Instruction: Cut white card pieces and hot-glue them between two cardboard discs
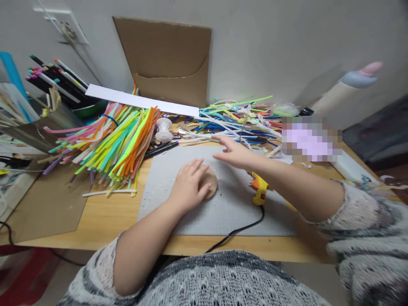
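Observation:
On the grey cutting mat (232, 216) lies a round tan disc (211, 185), partly covered by my left hand (188, 183). That hand rests over the disc's left side, fingers stretched out and thumb on its top. To the right and farther back, my right hand (234, 154) hovers above the mat with its fingers apart and holds nothing. Beneath my right forearm sits a yellow glue gun (261, 191) with an orange trigger, partly hidden by the arm. Its black cord (237, 230) runs off the front table edge.
Bundled colourful pipe cleaners (117, 144) stand at left, with a loose pile of pipe cleaners (236, 117) behind the mat. A white strip (140, 100) lies across the bundle. Cardboard (168, 51) leans on the wall. Markers (60, 80) and a white spool (163, 129) are nearby.

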{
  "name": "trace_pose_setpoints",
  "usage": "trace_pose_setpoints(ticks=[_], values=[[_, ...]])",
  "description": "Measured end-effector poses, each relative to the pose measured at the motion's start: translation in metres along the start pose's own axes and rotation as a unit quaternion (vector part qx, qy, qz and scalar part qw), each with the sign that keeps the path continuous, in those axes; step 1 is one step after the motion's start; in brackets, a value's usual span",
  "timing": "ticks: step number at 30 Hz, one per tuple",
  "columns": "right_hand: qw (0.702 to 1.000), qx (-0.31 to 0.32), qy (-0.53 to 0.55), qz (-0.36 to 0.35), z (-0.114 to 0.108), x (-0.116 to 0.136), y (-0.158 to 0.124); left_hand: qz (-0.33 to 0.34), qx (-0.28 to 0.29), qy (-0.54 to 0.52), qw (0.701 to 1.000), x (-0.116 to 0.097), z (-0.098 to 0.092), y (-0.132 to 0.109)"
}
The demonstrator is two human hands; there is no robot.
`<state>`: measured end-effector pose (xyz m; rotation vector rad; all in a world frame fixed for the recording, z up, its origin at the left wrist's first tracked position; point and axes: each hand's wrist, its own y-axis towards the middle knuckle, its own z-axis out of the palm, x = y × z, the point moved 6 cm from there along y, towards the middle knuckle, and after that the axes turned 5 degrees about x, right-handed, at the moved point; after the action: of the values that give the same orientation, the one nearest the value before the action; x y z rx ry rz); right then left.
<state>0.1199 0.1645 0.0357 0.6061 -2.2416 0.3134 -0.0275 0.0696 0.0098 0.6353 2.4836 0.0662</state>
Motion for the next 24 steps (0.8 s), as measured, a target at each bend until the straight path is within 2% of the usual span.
trace_pose_setpoints(ticks=[2, 4, 7, 13, 16, 19, 21, 24], values=[[0.995, -0.021, -0.092, -0.026, -0.010, 0.006, 0.032, 0.030, 0.057, 0.036, 0.997, -0.009, 0.012, -0.003], [0.985, -0.049, -0.164, -0.015, -0.018, 0.007, 0.065, 0.036, 0.087, 0.071, 0.993, -0.011, 0.020, -0.006], [0.968, -0.074, -0.238, 0.007, -0.023, 0.006, 0.109, 0.027, 0.102, 0.124, 0.987, -0.009, 0.026, -0.007], [0.932, -0.044, -0.361, 0.014, -0.025, -0.006, 0.168, 0.025, 0.114, 0.172, 0.978, -0.006, 0.028, -0.007], [0.931, -0.065, -0.359, 0.030, -0.036, -0.015, 0.183, 0.030, 0.114, 0.169, 0.978, -0.007, 0.027, -0.006], [0.953, -0.102, -0.282, 0.035, -0.053, -0.019, 0.193, 0.033, 0.120, 0.157, 0.980, -0.008, 0.026, -0.006], [0.963, -0.134, -0.232, 0.035, -0.068, -0.017, 0.201, 0.034, 0.125, 0.146, 0.981, -0.008, 0.026, -0.005], [0.956, -0.213, -0.201, 0.019, -0.094, -0.009, 0.214, 0.033, 0.128, 0.134, 0.982, -0.007, 0.027, -0.005]])
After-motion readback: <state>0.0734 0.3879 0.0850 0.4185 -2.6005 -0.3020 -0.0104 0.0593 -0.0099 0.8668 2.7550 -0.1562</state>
